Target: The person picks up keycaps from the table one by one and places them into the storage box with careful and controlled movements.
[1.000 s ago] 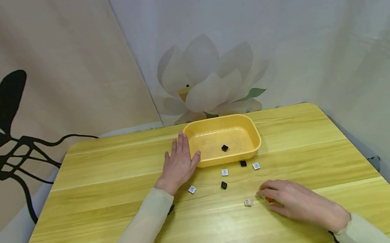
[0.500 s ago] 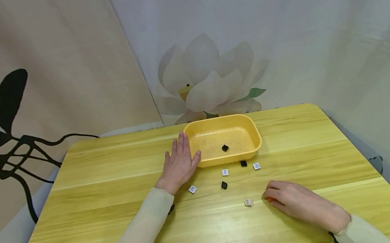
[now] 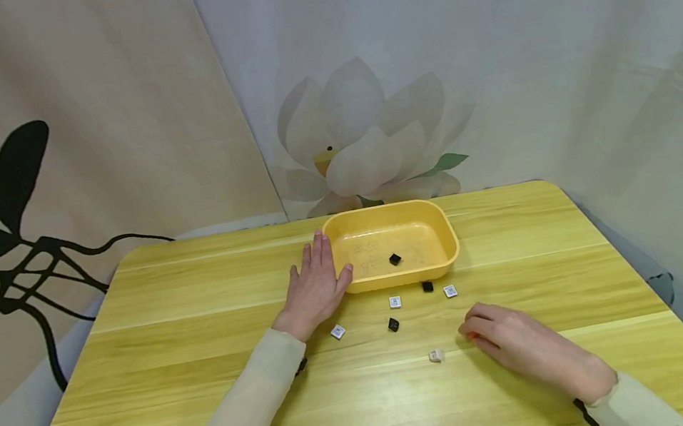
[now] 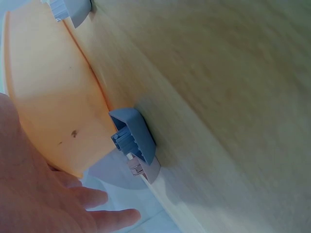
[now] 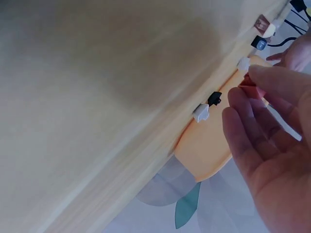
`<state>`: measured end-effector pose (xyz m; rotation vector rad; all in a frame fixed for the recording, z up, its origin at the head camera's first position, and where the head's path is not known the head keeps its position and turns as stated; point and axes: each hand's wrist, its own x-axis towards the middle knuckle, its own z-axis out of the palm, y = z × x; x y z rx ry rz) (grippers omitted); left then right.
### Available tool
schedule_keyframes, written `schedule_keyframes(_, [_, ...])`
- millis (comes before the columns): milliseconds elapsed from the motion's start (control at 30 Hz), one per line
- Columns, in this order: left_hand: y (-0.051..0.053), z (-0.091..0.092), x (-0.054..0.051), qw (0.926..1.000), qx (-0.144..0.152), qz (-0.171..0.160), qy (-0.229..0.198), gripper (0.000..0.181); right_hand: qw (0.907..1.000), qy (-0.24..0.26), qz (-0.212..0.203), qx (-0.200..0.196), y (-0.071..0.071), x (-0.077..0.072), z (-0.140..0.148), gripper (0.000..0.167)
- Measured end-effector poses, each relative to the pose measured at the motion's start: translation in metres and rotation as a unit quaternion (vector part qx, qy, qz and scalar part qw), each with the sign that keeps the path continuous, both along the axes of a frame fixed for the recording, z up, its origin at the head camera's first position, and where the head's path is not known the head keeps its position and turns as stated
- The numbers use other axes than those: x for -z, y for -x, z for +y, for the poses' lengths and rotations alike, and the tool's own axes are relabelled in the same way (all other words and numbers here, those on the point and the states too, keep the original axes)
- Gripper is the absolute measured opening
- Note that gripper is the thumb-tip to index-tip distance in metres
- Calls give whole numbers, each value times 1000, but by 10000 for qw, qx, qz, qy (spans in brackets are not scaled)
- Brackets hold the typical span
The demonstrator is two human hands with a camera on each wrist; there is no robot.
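My left hand (image 3: 313, 292) rests on the left rim of a yellow plastic tray (image 3: 403, 279), its fingers straight. In the head view my right hand (image 3: 523, 344) hovers over the right part of the table. Its thumb and fingers pinch a red keycap (image 5: 252, 91), clearest in the right wrist view and mostly hidden from the head camera. Nearest to that hand lies a pale keycap (image 3: 435, 356). One black keycap (image 3: 395, 259) sits inside the tray. In the left wrist view, a dark keycap (image 4: 136, 133) shows its hollow underside.
Before the tray lie a black keycap (image 3: 427, 286), white keycaps (image 3: 450, 291) (image 3: 395, 301), another black keycap (image 3: 393, 324) and a white keycap (image 3: 338, 331) by my left wrist. The wooden table (image 3: 195, 282) ends at a printed curtain (image 3: 357, 38) behind.
My right hand's fingers have closed round the red keycap, and the hand has risen slightly. My left hand and the tray stay as they were.
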<state>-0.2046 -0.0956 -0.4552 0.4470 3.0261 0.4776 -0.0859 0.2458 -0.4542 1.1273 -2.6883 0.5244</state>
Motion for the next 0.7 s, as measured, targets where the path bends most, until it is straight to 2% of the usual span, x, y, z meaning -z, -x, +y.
schedule_keyframes(233, [0, -1, 1, 10000, 1, 41, -35, 84, 9984, 266, 482, 138, 11, -12, 1, 28])
schedule_keyframes(433, [0, 0, 1, 10000, -38, 63, -16, 83, 9928, 548, 1003, 354, 27, -23, 1, 32])
schedule_keyframes(700, [-1, 0, 1, 9999, -49, 120, -59, 81, 9852, 921, 1268, 692, 40, -33, -4, 33])
